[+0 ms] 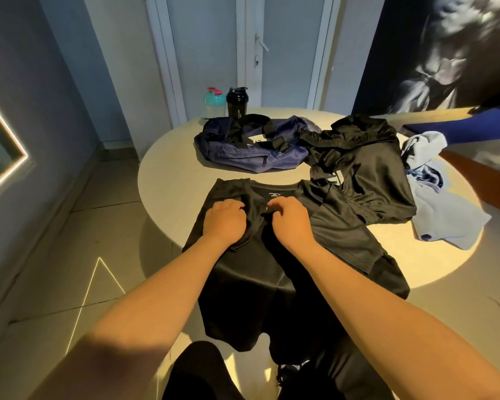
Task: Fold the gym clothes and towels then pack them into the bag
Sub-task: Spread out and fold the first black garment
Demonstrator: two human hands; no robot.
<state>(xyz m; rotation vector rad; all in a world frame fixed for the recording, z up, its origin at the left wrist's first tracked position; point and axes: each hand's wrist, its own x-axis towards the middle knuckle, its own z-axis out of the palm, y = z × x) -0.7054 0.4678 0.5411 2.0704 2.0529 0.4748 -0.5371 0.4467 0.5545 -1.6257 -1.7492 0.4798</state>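
Lit-edged mirror (6,168) and tiled floor (84,241) lay to the left, a white door (251,39) stood at the far side, and a dark mural (445,53) filled the right wall. On the round beige table (171,180), a teal bottle (215,102) and a black shaker (236,102) stood at the far edge. The navy bag (243,157) lay slumped just in front of them.

The black T-shirt (243,272) was spread at the near edge, its hem hanging off toward the person. The left hand (224,219) and right hand (290,217) sat close together just below the collar, fingers curled into bunched fabric. Folding this shirt looked barely begun. The next move probably called for smoothing it flat and bringing a side inward.

Right of it, a heap of black garments (367,168) and a light blue towel (445,215) waited unfolded.
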